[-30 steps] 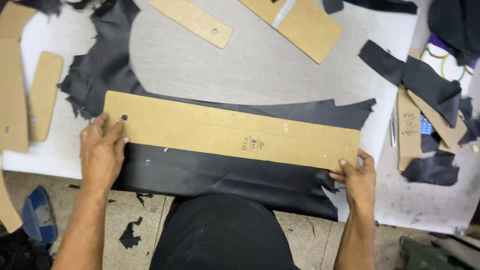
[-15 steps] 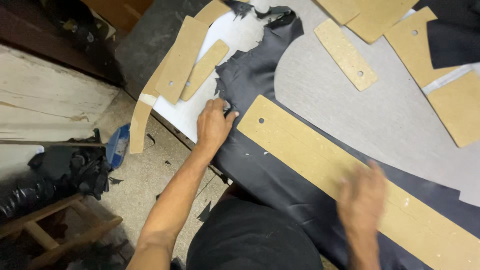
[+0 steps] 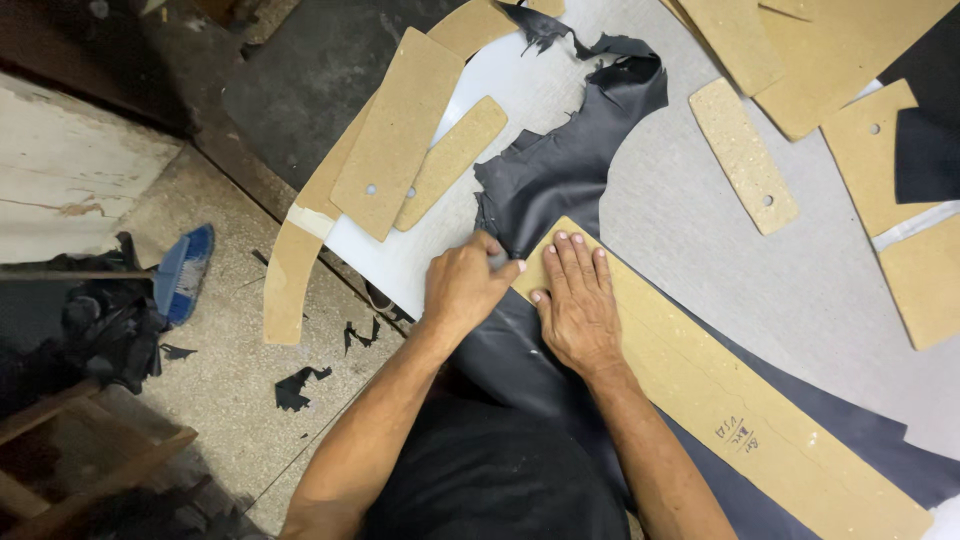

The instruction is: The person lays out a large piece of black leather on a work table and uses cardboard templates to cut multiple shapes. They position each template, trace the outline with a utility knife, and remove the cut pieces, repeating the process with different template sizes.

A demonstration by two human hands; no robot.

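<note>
Moved up, right hand (image 3: 578, 305) presses flat on long template (image 3: 720, 385); left hand (image 3: 462, 288) grips a small tool.

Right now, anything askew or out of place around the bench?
Yes. A curved cardboard template hangs off the table's left edge, over the floor. Black leather scraps lie scattered on the floor below. The leather hide has ragged, torn-looking edges. The long template under the right hand lies flat.

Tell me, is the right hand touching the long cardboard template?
Touching. In the head view the right hand lies flat, palm down, on the end of the long cardboard template, fingers spread on its surface, with no gap visible.
</note>
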